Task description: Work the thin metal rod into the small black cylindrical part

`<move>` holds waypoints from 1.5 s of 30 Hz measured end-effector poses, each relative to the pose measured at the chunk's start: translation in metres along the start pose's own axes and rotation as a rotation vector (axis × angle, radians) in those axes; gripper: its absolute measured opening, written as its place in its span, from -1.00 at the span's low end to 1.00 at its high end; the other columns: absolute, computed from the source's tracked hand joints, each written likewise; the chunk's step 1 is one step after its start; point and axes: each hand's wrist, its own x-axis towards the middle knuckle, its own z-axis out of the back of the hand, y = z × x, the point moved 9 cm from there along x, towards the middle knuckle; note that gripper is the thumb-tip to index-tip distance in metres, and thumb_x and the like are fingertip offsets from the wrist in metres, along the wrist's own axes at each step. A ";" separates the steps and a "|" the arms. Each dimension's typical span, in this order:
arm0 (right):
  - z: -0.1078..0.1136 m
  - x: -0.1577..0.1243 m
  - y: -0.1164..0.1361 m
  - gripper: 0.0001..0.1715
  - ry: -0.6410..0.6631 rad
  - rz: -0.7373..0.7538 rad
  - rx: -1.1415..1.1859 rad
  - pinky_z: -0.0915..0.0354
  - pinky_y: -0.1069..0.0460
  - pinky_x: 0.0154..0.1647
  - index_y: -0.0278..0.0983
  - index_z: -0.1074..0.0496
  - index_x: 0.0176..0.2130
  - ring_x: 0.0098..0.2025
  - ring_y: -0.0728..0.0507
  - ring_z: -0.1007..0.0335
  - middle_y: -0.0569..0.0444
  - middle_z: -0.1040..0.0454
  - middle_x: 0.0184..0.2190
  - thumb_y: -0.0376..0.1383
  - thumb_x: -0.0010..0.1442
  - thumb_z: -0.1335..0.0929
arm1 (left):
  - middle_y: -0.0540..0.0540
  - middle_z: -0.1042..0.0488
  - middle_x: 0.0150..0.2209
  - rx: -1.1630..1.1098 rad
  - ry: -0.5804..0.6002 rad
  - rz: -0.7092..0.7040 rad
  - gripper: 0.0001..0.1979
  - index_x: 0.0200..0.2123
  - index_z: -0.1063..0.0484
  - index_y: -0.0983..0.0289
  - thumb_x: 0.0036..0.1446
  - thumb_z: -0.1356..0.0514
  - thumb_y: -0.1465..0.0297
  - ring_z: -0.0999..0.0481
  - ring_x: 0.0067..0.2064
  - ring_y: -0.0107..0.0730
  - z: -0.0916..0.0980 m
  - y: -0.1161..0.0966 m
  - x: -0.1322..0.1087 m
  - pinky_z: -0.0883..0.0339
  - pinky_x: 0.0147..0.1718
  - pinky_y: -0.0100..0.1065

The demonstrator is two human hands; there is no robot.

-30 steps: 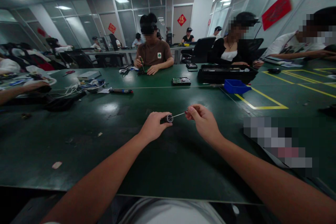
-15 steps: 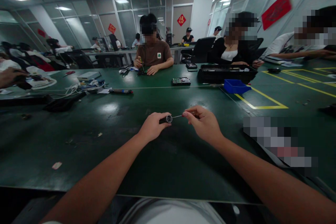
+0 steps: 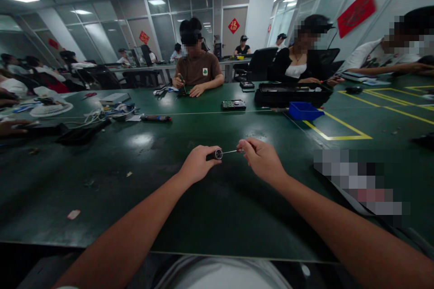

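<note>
My left hand (image 3: 195,163) is closed around a small dark cylinder (image 3: 218,154) with a silvery round end that faces me. Most of its body is hidden by my fingers. In my right hand (image 3: 265,160) a thin screwdriver (image 3: 230,151) is pinched, its reddish handle mostly covered. The metal shaft runs level to the left, and its tip meets the right side of the cylinder near the rim. Whether the tip sits in a screw is too small to tell. Both hands are held above the green table (image 3: 210,221).
Beyond my hands lie a hard drive (image 3: 233,104), a blue bin (image 3: 305,111), a long black case (image 3: 293,95) and a dark pen-like tool (image 3: 156,118). Cables and parts (image 3: 117,110) sit at the left. Co-workers sit across the table.
The fingers of my right hand have shifted and rolled round the screwdriver handle. My left hand keeps the cylinder in nearly the same place.
</note>
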 end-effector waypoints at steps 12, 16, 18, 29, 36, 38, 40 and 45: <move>-0.003 -0.001 -0.001 -0.74 0.024 0.070 0.119 -0.24 -0.01 -0.38 -0.19 -0.43 -0.20 -0.40 -0.11 -0.37 0.12 -0.43 -0.44 -0.19 0.35 -0.20 | 0.05 -0.60 -0.12 0.013 0.017 0.007 -0.76 -0.05 -0.55 0.11 0.20 -0.27 0.34 -0.48 -0.06 -0.15 -0.001 -0.005 -0.001 -0.29 -0.03 -0.14; -0.001 -0.001 -0.004 -0.78 -0.048 0.036 0.209 -0.26 -0.02 -0.37 -0.20 -0.36 -0.11 -0.42 -0.10 -0.36 0.14 -0.43 -0.45 -0.16 0.30 -0.27 | 0.04 -0.60 -0.12 0.001 -0.019 0.042 -0.73 -0.02 -0.54 0.11 0.19 -0.29 0.32 -0.49 -0.08 -0.16 0.003 -0.001 -0.001 -0.31 -0.05 -0.16; 0.000 0.000 -0.007 -0.77 -0.096 0.019 0.283 -0.29 -0.03 -0.34 -0.22 -0.37 -0.17 -0.39 -0.11 -0.38 0.11 -0.45 -0.43 -0.13 0.24 -0.33 | 0.03 -0.60 -0.13 -0.010 -0.036 0.058 -0.74 -0.03 -0.54 0.11 0.19 -0.29 0.31 -0.50 -0.10 -0.17 0.005 0.000 0.000 -0.31 -0.06 -0.17; -0.015 0.011 -0.045 -0.64 -0.050 -0.275 0.789 -0.44 -0.11 -0.27 -0.20 -0.37 -0.35 -0.48 -0.10 -0.35 0.11 -0.40 -0.51 0.03 0.16 -0.39 | 0.07 -0.61 -0.03 -0.010 -0.074 -0.074 -0.68 0.03 -0.52 0.14 0.20 -0.32 0.34 -0.51 0.00 -0.18 0.009 -0.011 0.001 -0.24 0.04 -0.13; 0.008 0.004 -0.014 -0.69 -0.185 0.004 0.443 -0.37 -0.05 -0.27 -0.21 -0.39 -0.25 -0.36 -0.10 -0.43 0.05 -0.50 -0.38 -0.03 0.29 -0.30 | 0.06 -0.61 -0.03 0.002 -0.079 -0.037 -0.67 0.05 -0.51 0.13 0.20 -0.31 0.30 -0.51 -0.02 -0.17 0.009 -0.008 0.001 -0.26 0.01 -0.13; 0.010 0.001 -0.009 -0.69 -0.195 0.031 0.406 -0.38 -0.06 -0.26 -0.22 -0.39 -0.24 -0.36 -0.11 -0.44 0.05 -0.51 -0.37 -0.03 0.31 -0.29 | 0.06 -0.61 -0.03 0.008 -0.073 -0.022 -0.67 0.05 -0.51 0.13 0.20 -0.31 0.30 -0.51 -0.02 -0.17 0.008 -0.007 0.001 -0.26 0.00 -0.13; 0.010 0.000 -0.006 -0.70 -0.194 0.042 0.396 -0.39 -0.06 -0.24 -0.22 -0.39 -0.24 -0.35 -0.11 -0.46 0.04 -0.52 -0.36 -0.04 0.31 -0.29 | 0.06 -0.61 -0.02 0.012 -0.072 -0.014 -0.67 0.05 -0.51 0.12 0.21 -0.30 0.29 -0.51 -0.03 -0.16 0.008 -0.006 0.001 -0.26 0.00 -0.13; 0.008 0.000 -0.002 -0.72 -0.163 0.066 0.379 -0.39 -0.06 -0.25 -0.23 -0.41 -0.22 -0.34 -0.13 -0.49 0.03 -0.55 -0.36 -0.06 0.30 -0.31 | 0.06 -0.61 -0.02 0.013 -0.061 -0.031 -0.67 0.04 -0.52 0.13 0.21 -0.30 0.29 -0.51 -0.02 -0.16 0.007 -0.009 0.001 -0.26 0.01 -0.12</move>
